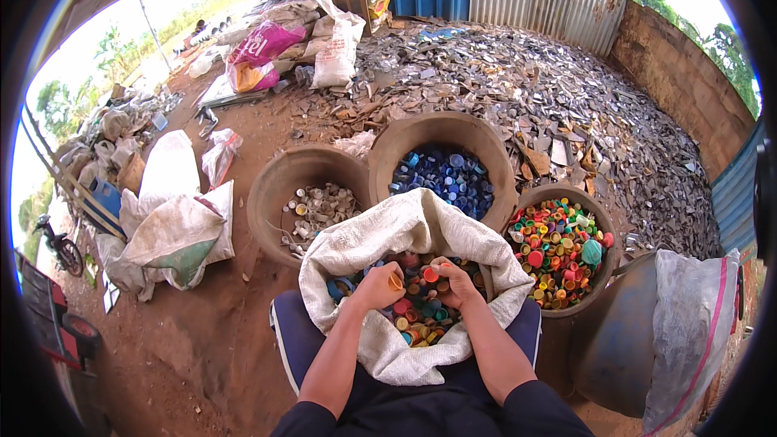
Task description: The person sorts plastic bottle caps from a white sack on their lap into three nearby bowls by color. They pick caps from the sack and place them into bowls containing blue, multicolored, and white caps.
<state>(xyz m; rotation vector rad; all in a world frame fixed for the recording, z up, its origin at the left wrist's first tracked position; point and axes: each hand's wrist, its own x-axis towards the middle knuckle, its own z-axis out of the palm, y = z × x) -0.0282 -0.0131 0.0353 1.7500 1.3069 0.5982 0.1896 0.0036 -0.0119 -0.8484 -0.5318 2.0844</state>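
In the white sack (356, 235), the left hand (377, 286) pinches an orange cap (395, 282) on its right; the right hand (458, 284) apparently pinches a reddish cap (430, 274) leftward.

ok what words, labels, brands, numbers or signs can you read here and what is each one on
Pink bag: large pale letters, which I won't copy out.
White sack beside it: reddish print, too blurred to read.
Caps in the open sack: any marks are too small to read.
Elsewhere I can make out no readable text.
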